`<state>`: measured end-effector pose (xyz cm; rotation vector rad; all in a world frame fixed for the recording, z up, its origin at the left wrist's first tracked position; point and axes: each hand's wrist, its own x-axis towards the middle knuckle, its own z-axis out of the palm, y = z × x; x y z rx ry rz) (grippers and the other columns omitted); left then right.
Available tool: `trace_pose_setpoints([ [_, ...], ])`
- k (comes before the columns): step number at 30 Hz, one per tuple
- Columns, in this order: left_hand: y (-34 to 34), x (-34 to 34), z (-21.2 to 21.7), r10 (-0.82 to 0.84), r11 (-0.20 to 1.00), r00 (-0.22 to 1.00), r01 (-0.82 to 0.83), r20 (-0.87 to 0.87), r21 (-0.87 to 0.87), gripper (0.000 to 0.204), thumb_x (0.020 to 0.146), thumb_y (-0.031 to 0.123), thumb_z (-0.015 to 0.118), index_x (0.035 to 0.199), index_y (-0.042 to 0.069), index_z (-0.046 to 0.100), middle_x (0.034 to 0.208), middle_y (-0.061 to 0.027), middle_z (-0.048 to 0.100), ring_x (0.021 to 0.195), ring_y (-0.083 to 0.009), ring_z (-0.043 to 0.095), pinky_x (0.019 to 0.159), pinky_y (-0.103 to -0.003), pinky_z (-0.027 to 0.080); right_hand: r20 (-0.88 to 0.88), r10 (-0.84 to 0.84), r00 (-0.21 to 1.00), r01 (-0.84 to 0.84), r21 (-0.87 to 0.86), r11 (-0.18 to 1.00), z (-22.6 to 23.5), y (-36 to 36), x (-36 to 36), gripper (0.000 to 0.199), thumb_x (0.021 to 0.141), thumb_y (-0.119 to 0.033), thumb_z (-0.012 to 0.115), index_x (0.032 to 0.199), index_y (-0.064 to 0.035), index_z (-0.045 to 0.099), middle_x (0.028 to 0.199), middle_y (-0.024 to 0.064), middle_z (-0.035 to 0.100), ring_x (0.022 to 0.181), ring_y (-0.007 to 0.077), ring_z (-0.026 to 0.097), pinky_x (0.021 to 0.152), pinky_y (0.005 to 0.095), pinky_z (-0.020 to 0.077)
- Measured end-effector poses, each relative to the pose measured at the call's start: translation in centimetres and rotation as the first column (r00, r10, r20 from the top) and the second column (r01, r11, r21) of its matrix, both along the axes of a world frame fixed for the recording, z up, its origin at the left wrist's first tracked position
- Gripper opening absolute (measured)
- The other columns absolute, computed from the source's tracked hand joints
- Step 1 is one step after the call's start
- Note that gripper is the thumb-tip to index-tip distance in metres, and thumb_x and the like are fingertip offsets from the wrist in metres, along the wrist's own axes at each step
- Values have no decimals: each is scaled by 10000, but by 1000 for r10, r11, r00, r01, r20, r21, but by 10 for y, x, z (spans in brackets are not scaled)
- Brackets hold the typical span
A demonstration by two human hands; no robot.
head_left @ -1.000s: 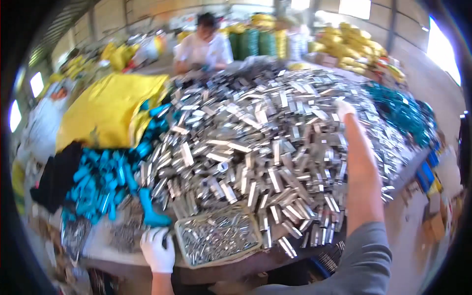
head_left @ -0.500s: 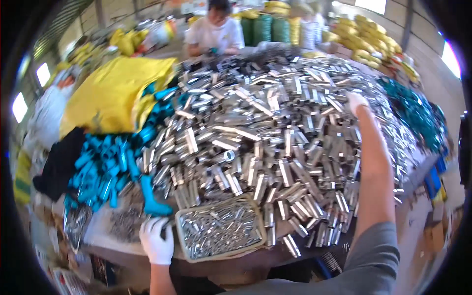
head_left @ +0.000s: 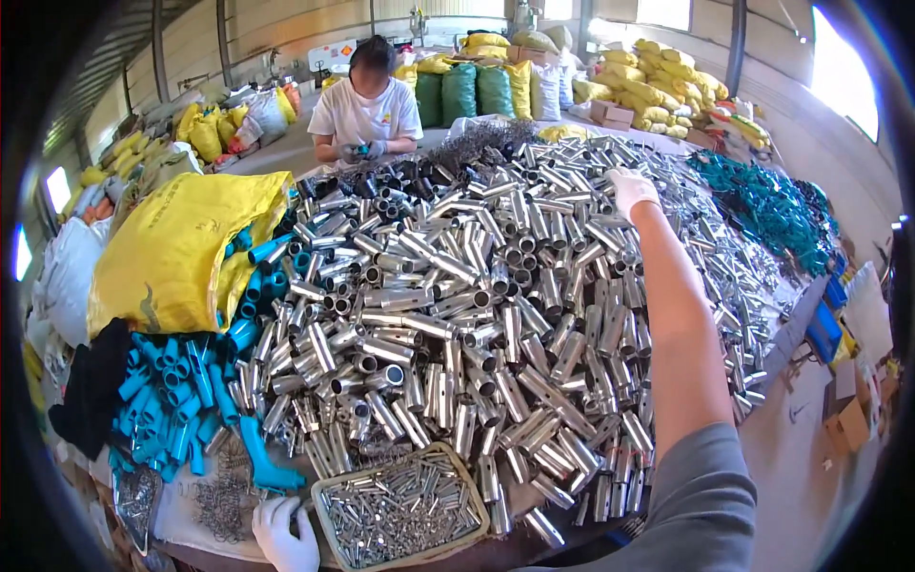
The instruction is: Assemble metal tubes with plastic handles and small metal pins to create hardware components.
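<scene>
A large heap of shiny metal tubes point(head_left: 515, 315) covers the table in front of me. My right hand point(head_left: 633, 194), in a white glove, reaches over the heap's far right part and touches the tubes there. Its fingertips are too small and hidden to show whether they grip one. Near the table's front edge, my white-gloved left hand point(head_left: 285, 534) rests with thumb and fingers apart, holding nothing. Just right of it sits a shallow tray point(head_left: 322, 510) full of small metal pins. A teal plastic piece point(head_left: 272, 467) lies right above this hand.
Teal tubes point(head_left: 176, 391) spill from a yellow sack point(head_left: 181, 253) on the left, beside a black cloth point(head_left: 92, 386). Green-blue tangled pieces point(head_left: 767, 210) lie at the far right. Across the table a person point(head_left: 367, 110) handles a small object. Stuffed sacks point(head_left: 658, 81) stand behind.
The view has tilted up, so the table sits lower in the picture. My right hand has reached farther away over the tubes. My left hand stays beside the tray.
</scene>
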<state>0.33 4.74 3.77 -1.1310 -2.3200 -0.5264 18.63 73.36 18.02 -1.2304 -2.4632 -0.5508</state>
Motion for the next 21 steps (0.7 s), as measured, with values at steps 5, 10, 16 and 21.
trace_pose_setpoints([
  [5,-6,7,-13,92,992,988,-101,126,70,118,701,50,644,817,30,643,857,-139,610,847,-332,566,792,-424,444,163,24,986,-7,-103,995,2,31,-35,333,862,-143,511,1172,-197,619,1121,122,622,1113,291,574,911,406,479],
  [10,-2,1,-16,38,994,987,-54,154,100,108,692,80,671,797,76,647,812,-92,618,818,-303,580,751,-413,448,158,-53,986,15,232,973,-7,28,-25,183,839,-158,528,920,-176,690,1069,113,564,1048,287,556,800,399,506],
  [16,-7,7,-12,46,991,989,-63,137,119,108,688,78,682,791,90,654,809,-74,625,805,-289,593,736,-407,467,111,41,993,-72,290,954,-10,18,-29,264,831,-78,525,1086,-127,574,1010,85,629,968,254,610,761,386,504],
  [21,0,-5,-14,-11,985,995,-7,101,171,101,706,84,676,806,93,667,840,-87,643,817,-298,604,732,-410,487,-16,314,949,-231,643,730,18,-16,-33,380,842,-49,516,1220,-85,498,1065,154,555,983,332,554,862,409,459],
])
